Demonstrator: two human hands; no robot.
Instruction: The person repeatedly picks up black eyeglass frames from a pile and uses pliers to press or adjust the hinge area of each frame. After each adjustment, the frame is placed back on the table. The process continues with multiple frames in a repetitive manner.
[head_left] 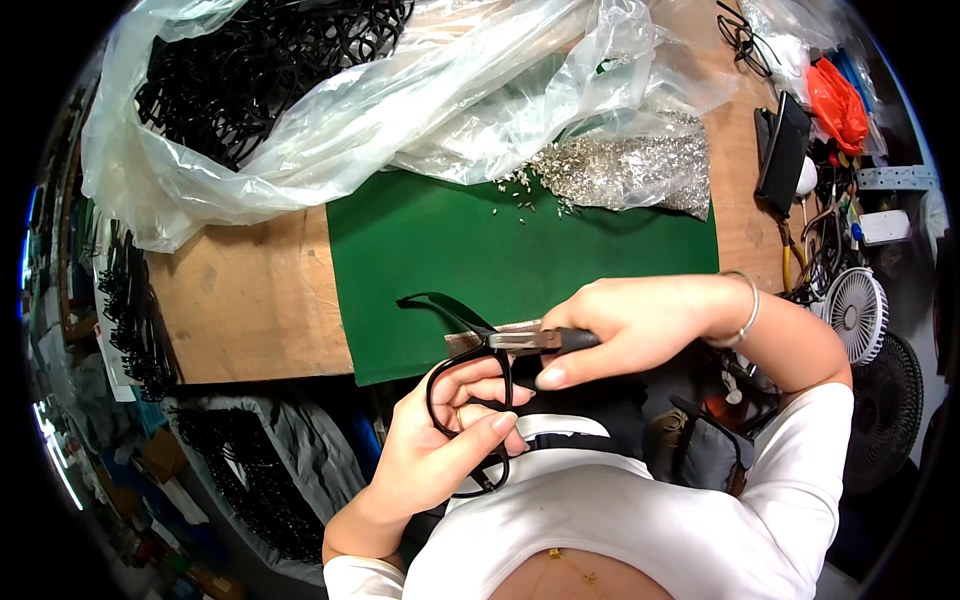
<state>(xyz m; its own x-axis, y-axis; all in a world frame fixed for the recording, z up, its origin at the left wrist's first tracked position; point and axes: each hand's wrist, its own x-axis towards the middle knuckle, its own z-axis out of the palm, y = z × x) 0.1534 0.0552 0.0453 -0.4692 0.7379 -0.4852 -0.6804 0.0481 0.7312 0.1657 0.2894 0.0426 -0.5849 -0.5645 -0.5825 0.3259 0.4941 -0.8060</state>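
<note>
My left hand (440,440) is closed round a black eyeglass frame (432,400), its fingers showing through one rim. One temple of the frame stretches out to the upper left over a green mat (530,250). My right hand (625,322) grips a pair of pliers (572,341) with dark handles. The metal jaws of the pliers are at the frame's hinge corner, where the temple meets the front. Whether the jaws clamp a part there is too small to tell. Behind them, a narrow light strip (463,342) lies along the mat's near edge.
Small metal pieces (545,180) spill from a clear bag (650,165) on the mat. A large plastic bag (200,205) of black frames (260,75) lies far left. At right are a phone (783,155), yellow-handled pliers (793,255) and a white fan (856,312). More frames (250,480) sit below left.
</note>
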